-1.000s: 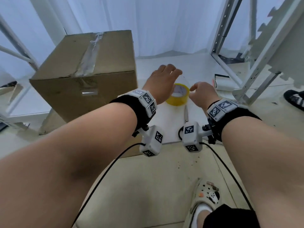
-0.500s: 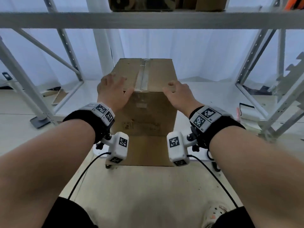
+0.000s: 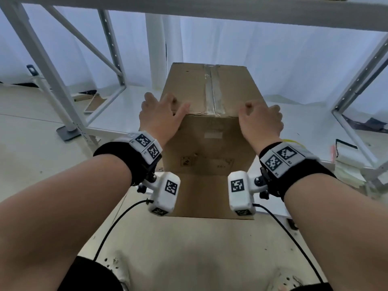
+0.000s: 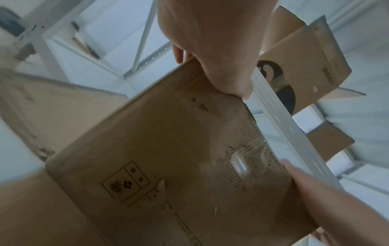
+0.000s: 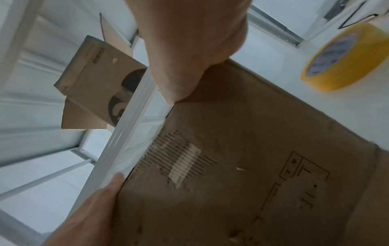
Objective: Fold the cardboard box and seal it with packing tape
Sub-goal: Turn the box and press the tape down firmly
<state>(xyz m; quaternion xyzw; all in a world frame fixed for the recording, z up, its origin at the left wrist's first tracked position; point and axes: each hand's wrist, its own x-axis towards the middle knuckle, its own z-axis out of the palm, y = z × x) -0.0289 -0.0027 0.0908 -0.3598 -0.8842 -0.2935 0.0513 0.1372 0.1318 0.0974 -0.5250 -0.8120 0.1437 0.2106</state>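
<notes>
A brown cardboard box stands upright on the low white shelf, straight ahead of me. Clear tape runs along its closed top seam. One flap sticks out flat at the bottom front. My left hand holds the top front left corner, thumb along the front edge and fingers over the side. My right hand holds the top front right corner the same way. The yellow tape roll lies on the shelf right of the box, only its rim showing in the head view.
White metal rack posts stand left and right, with a beam overhead. Other cardboard boxes sit on the shelf above. Papers and a black cord lie at the right. Flat cardboard lies at the far left.
My hands left the tape roll and came to the box. Over the last half second they slid outward from the top face to its front corners.
</notes>
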